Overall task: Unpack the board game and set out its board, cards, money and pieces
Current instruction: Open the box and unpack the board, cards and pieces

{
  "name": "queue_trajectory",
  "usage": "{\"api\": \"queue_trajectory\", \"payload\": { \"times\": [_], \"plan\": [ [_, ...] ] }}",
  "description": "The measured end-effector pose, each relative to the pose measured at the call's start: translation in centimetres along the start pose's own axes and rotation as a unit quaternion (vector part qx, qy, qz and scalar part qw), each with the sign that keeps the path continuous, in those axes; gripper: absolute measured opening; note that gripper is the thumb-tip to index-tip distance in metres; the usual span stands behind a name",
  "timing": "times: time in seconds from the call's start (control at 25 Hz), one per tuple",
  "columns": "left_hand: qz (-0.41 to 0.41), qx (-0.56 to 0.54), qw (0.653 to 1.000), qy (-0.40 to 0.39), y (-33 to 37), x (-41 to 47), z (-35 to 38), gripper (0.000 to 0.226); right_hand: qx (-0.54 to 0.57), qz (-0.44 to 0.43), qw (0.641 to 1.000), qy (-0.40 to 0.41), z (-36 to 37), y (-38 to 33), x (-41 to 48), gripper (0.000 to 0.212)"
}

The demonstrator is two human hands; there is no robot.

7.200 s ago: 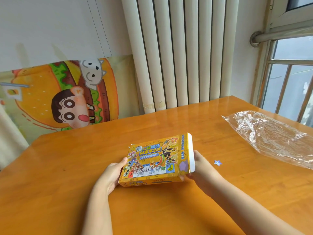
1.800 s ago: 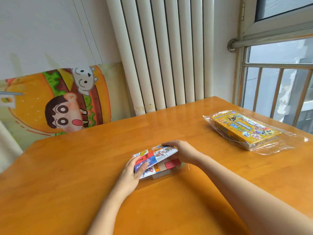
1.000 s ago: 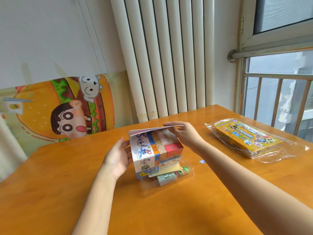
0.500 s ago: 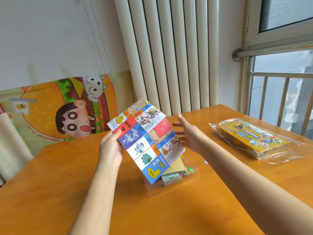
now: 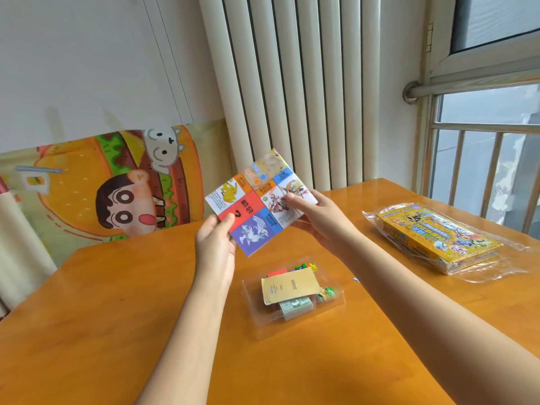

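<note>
Folded board (image 5: 257,206), tilted, raised above worktop (image 5: 117,317): left grip (image 5: 216,244) pinching lower-left edge, right grip (image 5: 318,217) grasping right edge. Tray (image 5: 252,308) below; box (image 5: 438,238) well right.

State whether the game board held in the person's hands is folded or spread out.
Folded. The board, gripped by the left hand and right hand, shows only a few squares.

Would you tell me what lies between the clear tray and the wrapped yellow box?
In the head view, only the right forearm crosses there, beside a tiny blue scrap on the table.
</note>
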State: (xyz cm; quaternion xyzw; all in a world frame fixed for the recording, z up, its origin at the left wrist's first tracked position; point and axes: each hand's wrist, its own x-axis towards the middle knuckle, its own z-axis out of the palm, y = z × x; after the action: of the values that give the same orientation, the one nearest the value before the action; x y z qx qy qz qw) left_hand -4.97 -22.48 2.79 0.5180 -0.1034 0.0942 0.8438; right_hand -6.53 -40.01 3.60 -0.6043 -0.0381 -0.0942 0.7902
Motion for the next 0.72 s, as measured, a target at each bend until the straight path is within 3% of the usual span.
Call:
{"api": "queue_trajectory", "payload": {
  "times": [0.12,0.2,0.32,0.44,0.56,0.64,0.72],
  "plan": [
    [-0.017,0.096,0.994,0.051,-1.5,0.2,-1.0,0.017,0.052,-0.002,0.998,0.039,-0.4,0.7,0.2,0.037],
    [-0.069,0.084,0.992,0.069,-2.2,0.1,-1.6,0.022,0.061,0.019,0.998,0.031,-0.7,1.4,0.3,0.042],
    [-0.149,0.019,0.988,0.032,-2.4,-0.7,-2.0,0.008,0.025,0.043,0.999,-0.018,-1.1,2.5,0.2,0.032],
    [-0.153,0.024,0.985,0.069,-2.9,-0.8,-2.9,0.009,-0.105,0.058,0.993,-0.013,-2.2,4.2,0.0,0.019],
    [-0.153,0.029,0.980,0.122,-3.3,-0.7,-4.2,0.014,-0.358,0.004,0.934,0.011,-3.6,6.1,-0.1,0.028],
    [-0.161,0.037,0.976,0.138,-3.4,-1.0,-5.0,0.016,-0.382,-0.031,0.924,-0.005,-3.6,6.8,-0.6,0.031],
    [-0.173,0.055,0.975,0.132,-3.4,-1.7,-5.5,0.014,-0.346,-0.059,0.936,-0.035,-2.9,7.1,-1.2,0.050]
  ]
}}
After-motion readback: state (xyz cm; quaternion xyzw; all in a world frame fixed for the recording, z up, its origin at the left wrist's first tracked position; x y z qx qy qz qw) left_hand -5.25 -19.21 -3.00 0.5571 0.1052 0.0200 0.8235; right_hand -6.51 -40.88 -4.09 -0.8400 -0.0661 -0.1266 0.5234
